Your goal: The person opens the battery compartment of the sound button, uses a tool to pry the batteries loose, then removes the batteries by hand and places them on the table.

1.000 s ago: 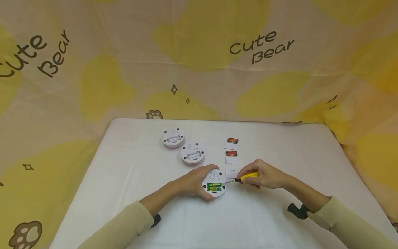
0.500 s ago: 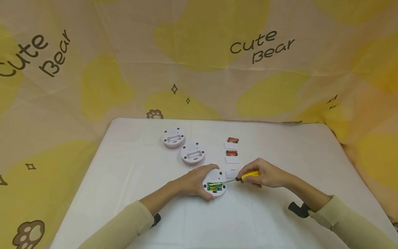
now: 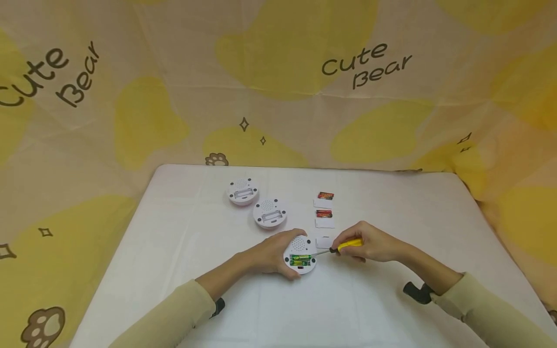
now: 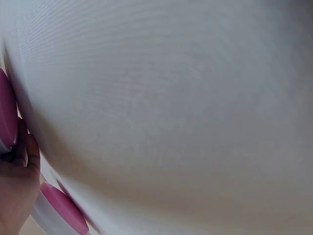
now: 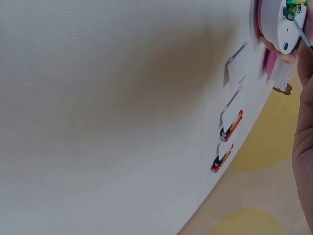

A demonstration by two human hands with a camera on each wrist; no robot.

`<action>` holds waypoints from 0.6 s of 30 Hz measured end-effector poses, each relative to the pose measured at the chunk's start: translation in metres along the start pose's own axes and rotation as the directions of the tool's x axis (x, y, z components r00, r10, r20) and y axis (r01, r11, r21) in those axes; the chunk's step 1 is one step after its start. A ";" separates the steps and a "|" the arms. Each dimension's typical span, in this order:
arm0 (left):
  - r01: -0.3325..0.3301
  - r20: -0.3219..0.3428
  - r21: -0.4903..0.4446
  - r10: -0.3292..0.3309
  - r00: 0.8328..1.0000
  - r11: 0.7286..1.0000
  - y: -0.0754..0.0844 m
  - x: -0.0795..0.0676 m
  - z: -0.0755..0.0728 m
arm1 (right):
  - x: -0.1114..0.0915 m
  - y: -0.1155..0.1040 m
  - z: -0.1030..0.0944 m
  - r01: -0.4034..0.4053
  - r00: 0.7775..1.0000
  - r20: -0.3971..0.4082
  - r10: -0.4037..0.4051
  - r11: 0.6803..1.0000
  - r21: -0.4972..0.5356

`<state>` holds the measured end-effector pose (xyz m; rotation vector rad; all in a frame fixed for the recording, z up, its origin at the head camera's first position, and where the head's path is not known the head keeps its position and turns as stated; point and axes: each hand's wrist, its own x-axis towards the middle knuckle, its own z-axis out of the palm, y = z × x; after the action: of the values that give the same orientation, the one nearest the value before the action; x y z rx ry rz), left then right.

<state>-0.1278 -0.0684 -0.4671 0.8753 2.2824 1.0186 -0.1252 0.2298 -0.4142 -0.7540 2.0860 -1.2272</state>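
My left hand (image 3: 275,255) grips a round white device (image 3: 299,243), thumb and fingers around its sides, its underside facing up. Two green batteries (image 3: 300,260) lie in its battery compartment. The left wrist view shows the device's pink lower part (image 4: 7,112) beside the fingers. My right hand (image 3: 370,243) holds a screwdriver (image 3: 350,244) by its yellow handle. The shaft points left, its tip at the right end of the batteries. In the right wrist view the screwdriver shaft (image 5: 301,33) reaches the end of the green batteries (image 5: 294,9).
Two similar devices, one nearer (image 3: 270,213) and one farther (image 3: 242,191), lie upside down with bare compartments. To their right are red-and-black batteries (image 3: 324,214), more such batteries (image 3: 326,195), and several white battery covers (image 3: 324,223). A patterned cloth (image 3: 278,87) hangs behind the table.
The upper green battery sat slightly raised half a second ago and now lies level beside the other. Both hands keep their hold, with only slight movement at the screwdriver.
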 end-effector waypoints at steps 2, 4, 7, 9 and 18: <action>0.000 -0.002 -0.004 0.000 1.000 1.000 0.000 0.000 0.000 | -0.001 0.000 -0.001 -0.005 1.000 0.002 0.005 1.000 0.000; 0.001 -0.002 -0.011 -0.001 1.000 1.000 0.000 -0.001 0.000 | -0.001 0.001 -0.002 -0.011 1.000 0.003 0.011 1.000 -0.004; 0.004 -0.005 -0.017 -0.004 1.000 1.000 0.000 -0.002 0.001 | -0.003 0.002 -0.005 -0.023 1.000 -0.014 0.022 1.000 -0.014; 0.004 -0.006 -0.015 -0.004 1.000 1.000 -0.001 -0.002 0.001 | -0.005 0.002 -0.010 -0.032 0.998 -0.052 0.030 0.999 -0.027; -0.006 -0.007 -0.005 0.006 1.000 1.000 -0.003 -0.002 0.002 | -0.009 0.006 -0.038 -0.118 0.928 -0.361 0.092 0.992 -0.050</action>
<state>-0.1266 -0.0701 -0.4699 0.8780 2.2841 1.0308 -0.1477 0.2600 -0.4025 -0.4644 2.4405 -1.3148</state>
